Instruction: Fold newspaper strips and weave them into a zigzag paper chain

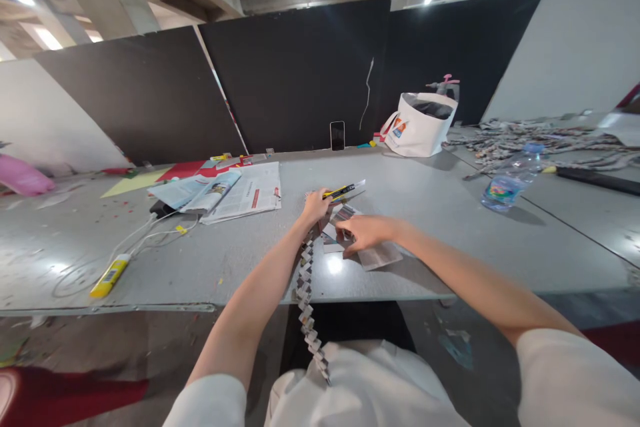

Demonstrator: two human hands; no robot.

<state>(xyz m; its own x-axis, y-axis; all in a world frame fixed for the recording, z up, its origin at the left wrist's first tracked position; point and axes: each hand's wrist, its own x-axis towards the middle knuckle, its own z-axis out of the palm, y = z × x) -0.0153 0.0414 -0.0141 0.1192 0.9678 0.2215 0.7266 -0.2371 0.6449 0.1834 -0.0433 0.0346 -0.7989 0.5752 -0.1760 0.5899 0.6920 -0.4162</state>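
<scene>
A zigzag chain of folded newspaper [305,273] runs from the table down over its front edge to my lap. My left hand [316,207] is closed at the chain's upper end, though its fingers partly hide what they grip. Just beyond those fingertips lies a yellow and black utility knife [341,191], blade out to the right. Reaching in from the right, my right hand [371,231] is over small cut newspaper pieces [380,256]. Its thumb and forefinger are apart, with the fingertips at the pieces.
Folded newspapers [245,197] lie to the left, near a yellow glue stick [110,275] and white cables. A phone [337,135] leans on the black panel behind. On the right are a white bag [423,125], a water bottle [513,180] and a heap of paper strips [540,140].
</scene>
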